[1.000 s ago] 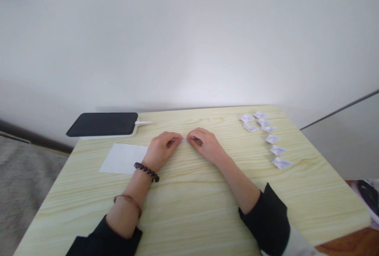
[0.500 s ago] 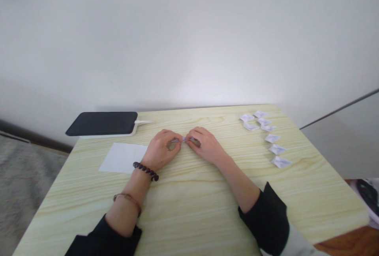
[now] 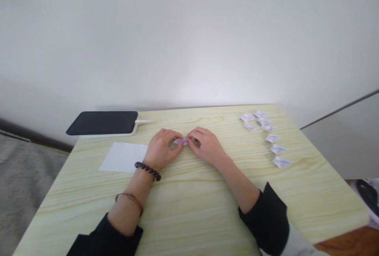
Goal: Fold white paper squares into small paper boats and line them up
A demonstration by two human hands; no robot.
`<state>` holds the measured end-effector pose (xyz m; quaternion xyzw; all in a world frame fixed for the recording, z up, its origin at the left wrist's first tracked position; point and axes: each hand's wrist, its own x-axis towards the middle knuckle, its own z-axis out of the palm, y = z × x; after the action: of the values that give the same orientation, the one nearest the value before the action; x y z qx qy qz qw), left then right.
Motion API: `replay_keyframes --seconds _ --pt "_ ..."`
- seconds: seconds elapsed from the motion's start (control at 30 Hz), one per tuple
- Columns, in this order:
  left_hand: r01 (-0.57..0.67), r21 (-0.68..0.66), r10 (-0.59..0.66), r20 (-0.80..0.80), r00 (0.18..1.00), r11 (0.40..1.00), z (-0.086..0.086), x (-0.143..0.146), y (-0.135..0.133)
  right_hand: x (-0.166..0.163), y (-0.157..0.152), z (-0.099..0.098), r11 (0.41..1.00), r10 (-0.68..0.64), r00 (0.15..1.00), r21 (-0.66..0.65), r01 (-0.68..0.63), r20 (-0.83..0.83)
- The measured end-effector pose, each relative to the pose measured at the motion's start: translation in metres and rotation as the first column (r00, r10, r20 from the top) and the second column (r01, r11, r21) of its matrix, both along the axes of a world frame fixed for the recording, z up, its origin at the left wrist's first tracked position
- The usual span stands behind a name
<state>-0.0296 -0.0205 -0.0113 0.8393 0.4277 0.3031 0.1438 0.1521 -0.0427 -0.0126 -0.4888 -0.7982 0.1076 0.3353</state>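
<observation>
A small folded white paper piece (image 3: 184,141), its shape like a little boat, is pinched between my two hands just above the table. My left hand (image 3: 163,148) has thumb and fingertips closed on its left end. On the other end, my right hand (image 3: 206,145) grips it the same way. Fingertips cover much of the paper. A flat white sheet of paper (image 3: 121,157) lies left of my left hand, partly behind that wrist. Several finished paper boats, such as a paper boat (image 3: 282,162), stand to the right.
At the back left, a dark-screened phone (image 3: 103,123) rests on a white base with a white cable (image 3: 143,122) plugged in. The wooden table (image 3: 189,216) meets a white wall (image 3: 189,43) behind. A grey carpet shows at lower left.
The folded paper between my fingers has tilted or spread, showing more of its face. My left hand has shifted very slightly right; the right hand is nearly still.
</observation>
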Motion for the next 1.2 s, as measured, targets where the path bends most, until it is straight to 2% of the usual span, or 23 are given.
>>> replay_keyframes --seconds 0.4,0.6,0.8,1.0,1.2 --pt "0.064 0.046 -0.056 -0.158 0.986 0.997 0.004 0.001 -0.006 -0.003 -0.002 -0.001 0.999 -0.018 0.989 -0.042 0.025 0.148" --pt "0.052 0.034 -0.044 -0.209 0.977 0.998 0.003 0.002 -0.005 -0.005 -0.002 0.0 0.996 -0.053 0.98 -0.066 0.067 0.194" --pt "0.025 0.03 -0.016 -0.24 0.971 0.999 0.003 0.003 -0.006 -0.006 -0.003 0.003 0.994 -0.033 0.974 -0.093 0.055 0.226" --pt "0.039 0.014 -0.034 -0.225 0.974 0.999 0.001 0.003 -0.005 -0.003 -0.005 0.006 0.996 -0.015 0.981 -0.087 0.032 0.193" --pt "0.034 -0.007 -0.035 -0.152 0.988 0.999 -0.001 0.0 -0.002 0.007 -0.003 0.005 0.992 0.09 0.992 -0.095 -0.081 0.093"
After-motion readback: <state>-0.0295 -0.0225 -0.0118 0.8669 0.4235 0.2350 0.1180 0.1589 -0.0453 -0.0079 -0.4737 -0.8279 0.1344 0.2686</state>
